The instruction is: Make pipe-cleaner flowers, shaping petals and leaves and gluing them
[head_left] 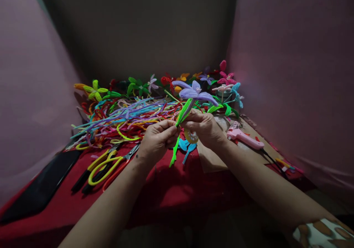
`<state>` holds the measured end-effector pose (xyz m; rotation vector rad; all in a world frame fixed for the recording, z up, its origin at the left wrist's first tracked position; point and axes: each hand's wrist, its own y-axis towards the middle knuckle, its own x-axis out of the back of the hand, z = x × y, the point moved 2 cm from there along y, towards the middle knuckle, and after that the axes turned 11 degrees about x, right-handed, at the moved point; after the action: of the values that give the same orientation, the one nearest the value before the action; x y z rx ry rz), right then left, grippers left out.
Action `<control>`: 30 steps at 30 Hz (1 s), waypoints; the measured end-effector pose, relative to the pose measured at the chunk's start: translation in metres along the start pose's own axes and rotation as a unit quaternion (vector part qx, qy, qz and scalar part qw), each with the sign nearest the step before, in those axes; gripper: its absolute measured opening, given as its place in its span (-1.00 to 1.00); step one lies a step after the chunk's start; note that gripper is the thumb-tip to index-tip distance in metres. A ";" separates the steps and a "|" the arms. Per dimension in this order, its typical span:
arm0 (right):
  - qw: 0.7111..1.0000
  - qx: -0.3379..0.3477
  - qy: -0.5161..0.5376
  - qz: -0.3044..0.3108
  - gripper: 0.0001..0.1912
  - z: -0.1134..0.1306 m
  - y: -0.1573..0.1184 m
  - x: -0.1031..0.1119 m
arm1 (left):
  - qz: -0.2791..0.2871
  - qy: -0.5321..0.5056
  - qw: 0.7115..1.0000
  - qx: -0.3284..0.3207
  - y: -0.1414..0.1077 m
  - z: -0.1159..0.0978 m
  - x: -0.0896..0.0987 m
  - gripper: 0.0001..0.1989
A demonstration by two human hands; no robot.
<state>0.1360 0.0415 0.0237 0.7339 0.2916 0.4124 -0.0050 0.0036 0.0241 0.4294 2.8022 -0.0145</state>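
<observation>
A purple pipe-cleaner flower [195, 91] stands upright between my hands at the middle, its petals spread above them. My left hand [160, 137] pinches the bright green pipe cleaner [184, 111] at the flower's stem, and a green end hangs below the fingers. My right hand [203, 128] is closed at the stem from the other side, touching the green strip and the stem. Behind and below the right fingers shows a roll of clear yellowish tape [191, 136]. Blue leaf-like pieces [189, 151] lie on the red cloth just below the hands.
Loose coloured pipe cleaners [110, 121] pile up at the left, with finished flowers [95, 90] along the back. Yellow-handled scissors [105, 168] and a black tray [41, 185] lie left. A pink glue gun [245, 137] rests on brown cardboard [211, 159] at the right.
</observation>
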 end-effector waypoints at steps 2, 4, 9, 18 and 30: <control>0.999 0.034 -0.032 0.004 -0.90 0.003 0.000 0.002 | 0.020 -0.013 1.000 0.014 -0.001 0.000 0.000 -0.89; 0.998 0.046 -0.047 0.004 -0.89 0.007 0.000 0.001 | 0.047 -0.027 0.998 0.031 -0.002 -0.001 0.000 -0.88; 0.997 -0.004 -0.027 0.068 -0.86 0.010 -0.002 -0.004 | 0.113 -0.059 0.988 0.088 -0.002 0.001 0.002 -0.84; 0.997 -0.065 0.042 -0.024 -0.91 -0.006 -0.010 -0.004 | 0.100 -0.009 0.989 0.108 0.001 0.004 0.003 -0.80; 0.990 -0.068 -0.057 -0.113 -0.91 -0.006 -0.008 -0.017 | -0.210 0.409 0.871 -0.173 -0.006 0.005 -0.007 -0.85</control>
<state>0.1206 0.0317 0.0153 0.5813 0.2331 0.1719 0.0011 -0.0048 0.0214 -0.3686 3.5379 0.7235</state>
